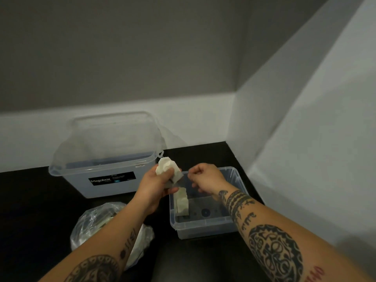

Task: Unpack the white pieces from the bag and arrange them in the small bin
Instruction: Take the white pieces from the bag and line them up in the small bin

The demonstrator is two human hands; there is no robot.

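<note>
My left hand (156, 185) grips a white piece (167, 168) wrapped in a thin clear film, held just above the left rim of the small clear bin (203, 226). My right hand (205, 177) hovers over the bin with its fingers curled, pinching at the film's edge beside the piece. Inside the bin, a white piece (181, 202) stands against the left wall. A crumpled clear plastic bag (95, 222) with more pale pieces lies on the dark table under my left forearm.
A large clear storage box (105, 180) with a black label and a raised clear lid stands at the back left. Grey and white walls close in behind and on the right. The dark table (30, 210) stretches left.
</note>
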